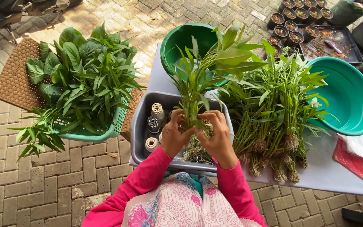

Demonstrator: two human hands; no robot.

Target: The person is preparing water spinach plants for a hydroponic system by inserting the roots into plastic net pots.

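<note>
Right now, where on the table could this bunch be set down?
Bare table lies between the rooted greens pile and the red cloth. The grey tub is crowded with spools, and both hands are over it.

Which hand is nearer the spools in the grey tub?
Left. The left hand is just beside the spools; the right hand is farther, across the plant bunch.
</note>
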